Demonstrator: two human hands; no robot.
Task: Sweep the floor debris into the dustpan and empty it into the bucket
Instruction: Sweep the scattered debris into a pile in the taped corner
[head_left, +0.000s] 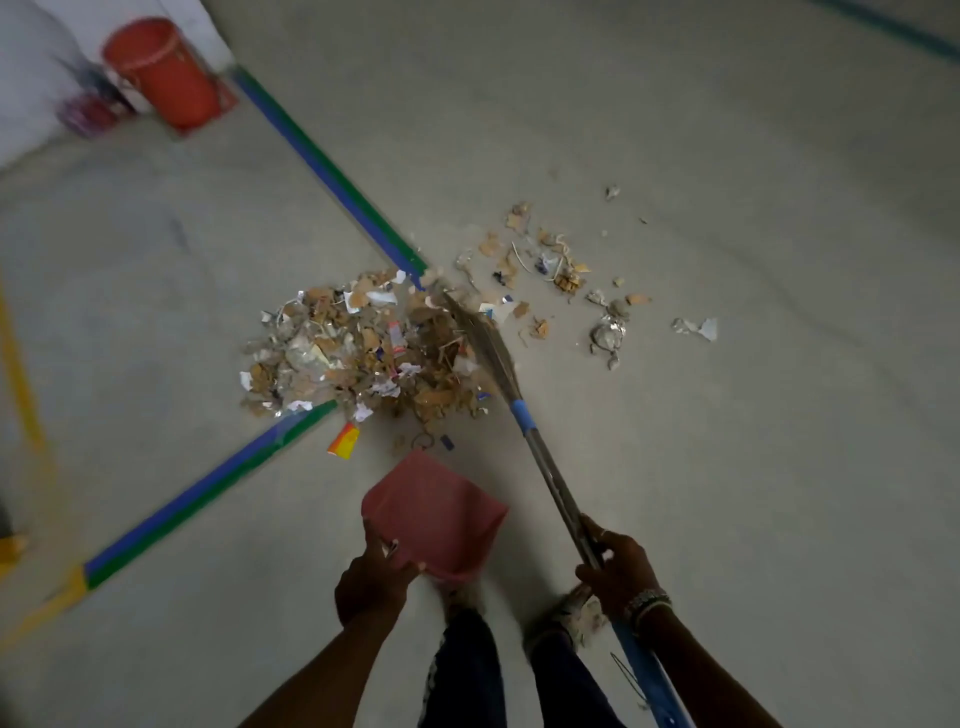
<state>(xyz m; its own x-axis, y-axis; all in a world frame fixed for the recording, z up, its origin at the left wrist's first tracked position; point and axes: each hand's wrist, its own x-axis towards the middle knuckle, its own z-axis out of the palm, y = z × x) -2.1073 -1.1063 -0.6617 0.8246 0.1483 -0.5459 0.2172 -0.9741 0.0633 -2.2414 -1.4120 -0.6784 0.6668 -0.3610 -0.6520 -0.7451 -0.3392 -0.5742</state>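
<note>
A large pile of paper scraps, foil and brown debris (358, 348) lies on the grey floor where two blue-green tape lines meet. More loose scraps (561, 270) are scattered to its right. My right hand (615, 566) grips the metal handle of a grass broom (488, 343), whose bristles touch the pile's right edge. My left hand (376, 579) holds a pink dustpan (434, 512) by its near edge, just short of the pile. A red bucket (163, 73) stands far off at the upper left.
Blue-green tape lines (332, 176) and yellow tape (21, 384) mark the floor. A white wall (31, 62) and dark blurred items stand beside the bucket. My legs and feet (566, 618) are below the dustpan. An orange wrapper (344, 439) lies near the pile.
</note>
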